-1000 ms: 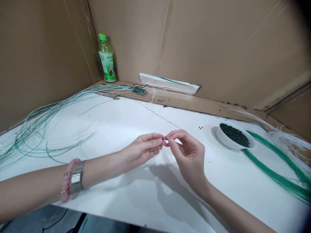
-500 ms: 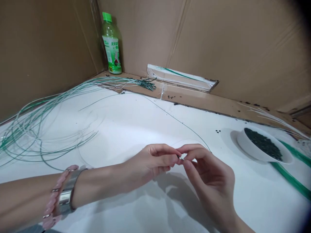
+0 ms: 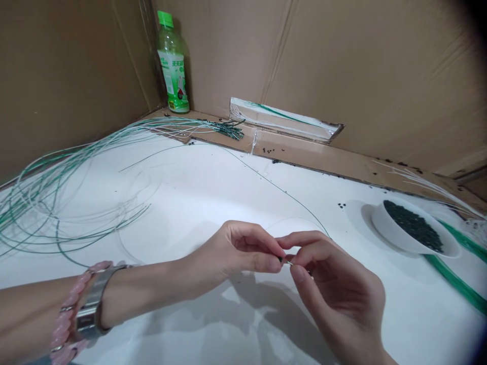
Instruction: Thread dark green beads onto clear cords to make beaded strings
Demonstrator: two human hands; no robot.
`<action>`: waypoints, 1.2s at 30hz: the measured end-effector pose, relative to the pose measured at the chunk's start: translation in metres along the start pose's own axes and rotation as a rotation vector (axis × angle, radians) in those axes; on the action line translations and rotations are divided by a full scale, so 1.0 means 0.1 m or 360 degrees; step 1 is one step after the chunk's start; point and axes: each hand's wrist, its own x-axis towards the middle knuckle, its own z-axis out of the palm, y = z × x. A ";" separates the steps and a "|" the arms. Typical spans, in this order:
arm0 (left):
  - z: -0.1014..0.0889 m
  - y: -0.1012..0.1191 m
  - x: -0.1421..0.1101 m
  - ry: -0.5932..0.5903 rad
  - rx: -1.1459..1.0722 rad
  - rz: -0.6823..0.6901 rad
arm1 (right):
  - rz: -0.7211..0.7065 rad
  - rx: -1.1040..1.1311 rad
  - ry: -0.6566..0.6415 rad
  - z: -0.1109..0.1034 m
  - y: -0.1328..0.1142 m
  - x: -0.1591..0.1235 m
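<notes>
My left hand (image 3: 243,248), with a pink bead bracelet and a silver watch-like band on its wrist, pinches a tiny dark green piece (image 3: 280,259) between thumb and forefinger. Just to its right, my right hand (image 3: 342,284) grips a thin white wire (image 3: 289,263) between thumb and fingertips. The wire's end meets the green piece or lies right by it; the fingers hide the exact contact. A long thin green wire (image 3: 285,192) curves over the white surface and passes behind my right hand. Both hands are above the white tabletop (image 3: 198,197).
A white bowl (image 3: 393,235) of small dark green pieces stands at right, by green wire bundles (image 3: 456,284). Green and white wires (image 3: 76,157) fan out at left, with dark pieces on their far ends. A green-capped bottle (image 3: 175,76) stands against cardboard walls (image 3: 342,61).
Both hands have shifted slightly, my right hand a little right and down. The fingertips are a bit farther apart, and more of the white wire shows between them.
</notes>
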 end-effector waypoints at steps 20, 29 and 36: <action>0.02 0.05 -0.01 0.0008 0.0018 -0.0019 | -0.0036 -0.0044 -0.0104 -0.03 -0.01 0.01; 0.07 0.08 0.00 0.0108 0.0195 0.0136 | 0.0077 -0.0070 -0.0212 -0.07 -0.01 0.02; 0.05 0.09 0.00 0.0139 0.0288 0.0161 | 0.0110 -0.0070 -0.0245 -0.08 -0.01 0.02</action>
